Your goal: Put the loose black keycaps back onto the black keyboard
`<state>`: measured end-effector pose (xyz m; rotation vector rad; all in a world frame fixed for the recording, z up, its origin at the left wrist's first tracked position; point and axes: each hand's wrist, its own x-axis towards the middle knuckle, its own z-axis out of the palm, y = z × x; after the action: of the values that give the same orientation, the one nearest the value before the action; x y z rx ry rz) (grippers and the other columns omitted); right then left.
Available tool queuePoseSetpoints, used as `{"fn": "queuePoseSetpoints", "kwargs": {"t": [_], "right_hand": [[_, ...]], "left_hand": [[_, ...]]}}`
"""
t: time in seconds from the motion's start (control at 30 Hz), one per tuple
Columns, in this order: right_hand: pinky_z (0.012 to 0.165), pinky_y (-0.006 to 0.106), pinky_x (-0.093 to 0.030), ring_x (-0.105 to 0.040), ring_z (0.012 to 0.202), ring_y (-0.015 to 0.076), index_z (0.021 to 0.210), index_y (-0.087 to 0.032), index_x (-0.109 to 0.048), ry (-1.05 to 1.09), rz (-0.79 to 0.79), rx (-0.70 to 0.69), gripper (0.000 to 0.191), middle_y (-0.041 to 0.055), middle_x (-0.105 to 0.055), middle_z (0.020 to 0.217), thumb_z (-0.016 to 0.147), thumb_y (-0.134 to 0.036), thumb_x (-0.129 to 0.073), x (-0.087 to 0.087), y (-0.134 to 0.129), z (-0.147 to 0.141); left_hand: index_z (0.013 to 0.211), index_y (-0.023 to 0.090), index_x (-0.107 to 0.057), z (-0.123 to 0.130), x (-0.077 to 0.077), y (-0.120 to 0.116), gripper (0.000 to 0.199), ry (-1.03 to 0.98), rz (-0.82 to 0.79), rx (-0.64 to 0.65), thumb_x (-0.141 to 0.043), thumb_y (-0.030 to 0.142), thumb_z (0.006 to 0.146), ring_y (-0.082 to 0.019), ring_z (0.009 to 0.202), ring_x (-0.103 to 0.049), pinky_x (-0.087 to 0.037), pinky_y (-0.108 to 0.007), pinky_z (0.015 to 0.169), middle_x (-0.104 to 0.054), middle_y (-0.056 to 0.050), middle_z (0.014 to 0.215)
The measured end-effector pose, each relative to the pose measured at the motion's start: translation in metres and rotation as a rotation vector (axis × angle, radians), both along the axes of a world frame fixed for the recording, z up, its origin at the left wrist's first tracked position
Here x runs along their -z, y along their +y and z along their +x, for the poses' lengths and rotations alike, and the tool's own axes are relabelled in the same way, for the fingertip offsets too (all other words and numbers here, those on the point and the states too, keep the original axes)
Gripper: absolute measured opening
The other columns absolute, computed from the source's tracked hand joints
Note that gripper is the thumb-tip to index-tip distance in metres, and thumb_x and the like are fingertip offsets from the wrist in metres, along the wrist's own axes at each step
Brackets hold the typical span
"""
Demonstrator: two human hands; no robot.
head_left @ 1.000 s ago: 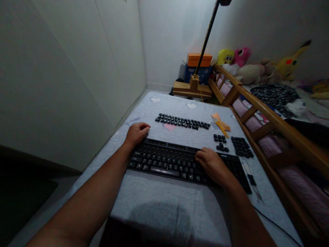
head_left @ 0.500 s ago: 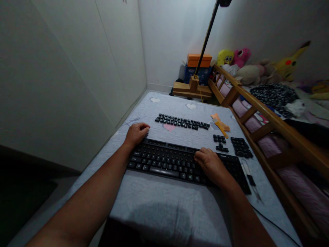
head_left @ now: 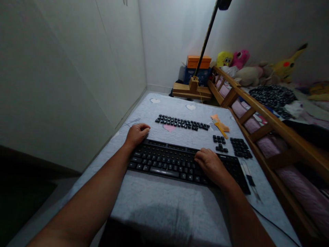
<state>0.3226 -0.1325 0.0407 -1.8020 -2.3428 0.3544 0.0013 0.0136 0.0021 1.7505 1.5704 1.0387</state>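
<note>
A black keyboard (head_left: 164, 159) lies across the cloth-covered table, its upper rows bare of keycaps and its lower rows still capped. At its back left corner rests my left hand (head_left: 137, 134), fingers curled and thumb against them; whether anything is inside is hidden. My right hand (head_left: 211, 165) is over the keyboard's right part, fingertips closed together near the top rows; what they grip, if anything, cannot be seen. Behind the keyboard are loose keycaps in rows (head_left: 182, 122). More keycaps sit in a small cluster (head_left: 221, 148) and a larger block (head_left: 241, 148) at the right.
A yellow-handled brush (head_left: 220, 128) lies on an orange cloth (head_left: 223, 126). A wire tool with a black handle (head_left: 250, 180) is right of the keyboard, near a cable (head_left: 275, 224). A wooden bed rail (head_left: 269, 121) borders the table's right side; a cabinet (head_left: 77, 85) stands left.
Both hands hold nearly the same places and poses. The view has shifted very slightly; the keyboard and loose keycaps stay where they were.
</note>
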Motion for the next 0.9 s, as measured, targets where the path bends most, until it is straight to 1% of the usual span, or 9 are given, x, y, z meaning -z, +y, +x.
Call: {"fn": "queuePoseSetpoints", "kwargs": {"t": [0.17,0.33,0.57,0.7,0.8,0.9], "right_hand": [[0.081,0.034,-0.041,-0.055,0.087,0.0204,0.085,-0.020,-0.061,0.106,0.005,0.037,0.010,0.0051,-0.063,0.090,0.088,-0.015,-0.053,-0.001,-0.001,0.002],[0.081,0.034,-0.043,-0.057,0.087,0.0204,0.087,-0.020,-0.058,0.193,0.004,0.065,0.009,0.0052,-0.063,0.090,0.086,-0.012,-0.054,-0.004,-0.003,0.001],[0.080,0.034,-0.042,-0.055,0.087,0.0209,0.083,-0.020,-0.058,0.173,0.035,0.025,0.010,0.0051,-0.061,0.087,0.084,-0.011,-0.054,-0.002,-0.001,0.000],[0.079,0.034,-0.042,-0.055,0.086,0.0205,0.082,-0.020,-0.059,0.201,0.043,0.029,0.009,0.0051,-0.061,0.086,0.085,-0.013,-0.054,-0.002,-0.001,0.002],[0.077,0.032,-0.043,-0.056,0.083,0.0194,0.080,-0.020,-0.059,0.244,0.076,0.079,0.010,0.0041,-0.061,0.084,0.086,-0.015,-0.053,-0.006,0.001,0.007],[0.075,0.031,-0.043,-0.057,0.080,0.0188,0.081,-0.020,-0.061,0.232,0.111,0.135,0.009,0.0037,-0.062,0.083,0.085,-0.017,-0.053,-0.009,0.010,0.017]], "left_hand": [[0.083,0.018,-0.075,-0.001,0.002,0.001,0.027,-0.001,0.000,0.000,-0.060,0.036,0.070,-0.020,0.079,-0.069,-0.053,-0.030,0.078,-0.075,-0.004,0.084],[0.083,0.017,-0.075,-0.001,0.001,0.000,0.027,0.002,-0.002,0.007,-0.059,0.035,0.070,-0.020,0.079,-0.069,-0.053,-0.031,0.080,-0.075,-0.005,0.084],[0.082,0.017,-0.075,0.001,-0.006,-0.003,0.026,0.004,-0.013,-0.001,-0.060,0.035,0.070,-0.020,0.079,-0.069,-0.053,-0.031,0.079,-0.075,-0.005,0.083],[0.083,0.017,-0.075,0.000,-0.002,-0.002,0.028,0.004,-0.009,0.002,-0.060,0.036,0.070,-0.020,0.079,-0.068,-0.053,-0.030,0.079,-0.076,-0.005,0.084],[0.085,0.016,-0.074,-0.001,0.002,0.000,0.030,0.002,-0.015,0.004,-0.059,0.038,0.071,-0.021,0.080,-0.068,-0.053,-0.031,0.079,-0.075,-0.005,0.085],[0.085,0.016,-0.074,-0.001,0.005,0.001,0.032,0.001,-0.015,0.009,-0.058,0.039,0.071,-0.021,0.079,-0.068,-0.052,-0.032,0.078,-0.075,-0.006,0.085]]}}
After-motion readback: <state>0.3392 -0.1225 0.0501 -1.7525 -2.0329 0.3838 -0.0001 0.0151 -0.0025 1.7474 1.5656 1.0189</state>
